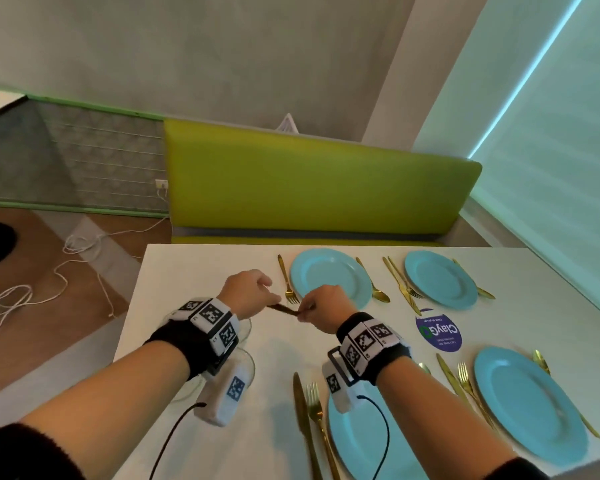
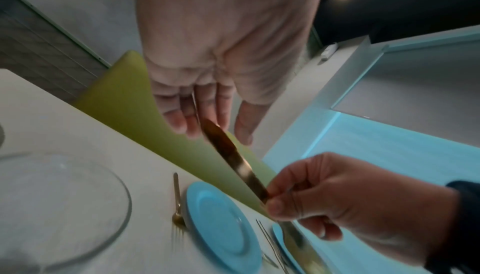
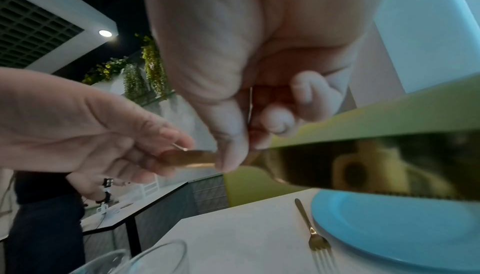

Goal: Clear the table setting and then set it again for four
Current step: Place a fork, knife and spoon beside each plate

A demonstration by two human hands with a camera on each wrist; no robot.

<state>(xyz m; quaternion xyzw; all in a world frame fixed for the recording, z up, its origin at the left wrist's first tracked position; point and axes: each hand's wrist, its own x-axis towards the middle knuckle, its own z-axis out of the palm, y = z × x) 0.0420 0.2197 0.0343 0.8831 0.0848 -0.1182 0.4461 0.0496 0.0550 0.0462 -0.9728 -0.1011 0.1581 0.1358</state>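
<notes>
A gold knife (image 1: 284,309) hangs level above the white table (image 1: 194,271), held between both hands. My left hand (image 1: 253,292) pinches its handle end, shown in the right wrist view as the left hand's fingers (image 3: 166,141) curled over the handle. My right hand (image 1: 317,306) pinches the knife where the handle meets the blade, thumb (image 3: 228,155) pressed on it. The serrated blade (image 3: 376,169) runs past the right hand. In the left wrist view the knife (image 2: 231,155) lies along my left hand (image 2: 211,128). Blue plates (image 1: 329,275) (image 1: 440,278) (image 1: 530,400) (image 1: 361,441) lie with gold cutlery beside them.
Clear glassware (image 1: 246,362) stands under my left wrist near the table's left edge. A gold fork (image 1: 286,282) lies left of the far-left plate. A round purple sticker (image 1: 439,329) marks the table's middle. A green bench (image 1: 309,181) runs behind the table.
</notes>
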